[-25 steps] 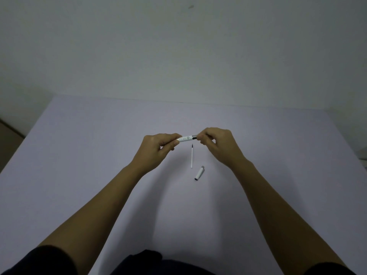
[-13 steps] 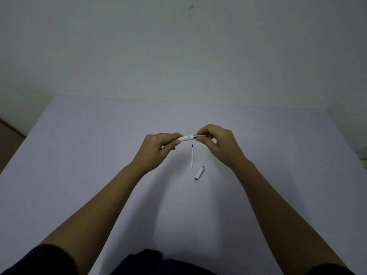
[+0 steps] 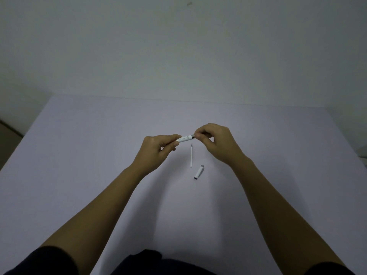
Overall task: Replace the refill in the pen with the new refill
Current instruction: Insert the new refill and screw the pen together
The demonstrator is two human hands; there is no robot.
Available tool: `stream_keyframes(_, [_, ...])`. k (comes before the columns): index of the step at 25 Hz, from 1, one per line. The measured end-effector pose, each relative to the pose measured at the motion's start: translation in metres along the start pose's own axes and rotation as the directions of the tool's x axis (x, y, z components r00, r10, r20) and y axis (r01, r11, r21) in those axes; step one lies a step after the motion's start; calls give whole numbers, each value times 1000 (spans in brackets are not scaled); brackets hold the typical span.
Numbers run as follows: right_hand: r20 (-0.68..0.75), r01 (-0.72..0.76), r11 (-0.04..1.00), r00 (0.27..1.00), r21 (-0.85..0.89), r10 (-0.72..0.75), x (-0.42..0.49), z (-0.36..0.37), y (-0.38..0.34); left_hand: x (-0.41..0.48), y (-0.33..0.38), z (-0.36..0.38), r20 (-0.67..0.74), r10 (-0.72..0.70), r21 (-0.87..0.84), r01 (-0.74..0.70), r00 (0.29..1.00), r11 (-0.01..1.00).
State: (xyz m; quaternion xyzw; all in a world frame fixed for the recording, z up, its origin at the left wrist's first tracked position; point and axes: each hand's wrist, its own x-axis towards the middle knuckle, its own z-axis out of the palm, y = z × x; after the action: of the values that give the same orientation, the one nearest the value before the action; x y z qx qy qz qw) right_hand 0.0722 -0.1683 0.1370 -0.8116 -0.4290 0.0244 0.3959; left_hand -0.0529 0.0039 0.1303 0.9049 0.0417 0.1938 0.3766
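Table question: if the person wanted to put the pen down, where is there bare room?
The table is bare left of the left hand, right of the right hand, and beyond both hands toward the wall. It is crowded only between the forearms, where the loose refill and cap lie below the pen barrel.

a pale lilac table [image 3: 99,155] fills the lower frame, its far edge meeting a plain wall; on its bare top lie a thin white refill [image 3: 191,156] with a dark tip pointing away from the person, and just beside its near end, apart from it, a short white pen cap [image 3: 199,171] angled with its dark open end toward the person
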Motion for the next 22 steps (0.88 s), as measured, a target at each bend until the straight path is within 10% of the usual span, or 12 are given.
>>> stream_keyframes(5, [-59,-447,790,855,419,515,-12,25,34,-1,-9,2,-27,-72,-27,72,997,997])
stream_keyframes(7, [-130,-620,746,741,242,658,-24,45,58,-2,-11,3,-26,-88,-40,87,996,995])
stream_keyframes(12, [-22,-785,615,618,-75,786,-52,94,82,-2,-12,7,-7,-107,-62,106,994,992])
stream_keyframes(22, [-5,-898,425,427,112,904,-55,105,96,-4,-24,13,15,-123,-59,124,992,991])
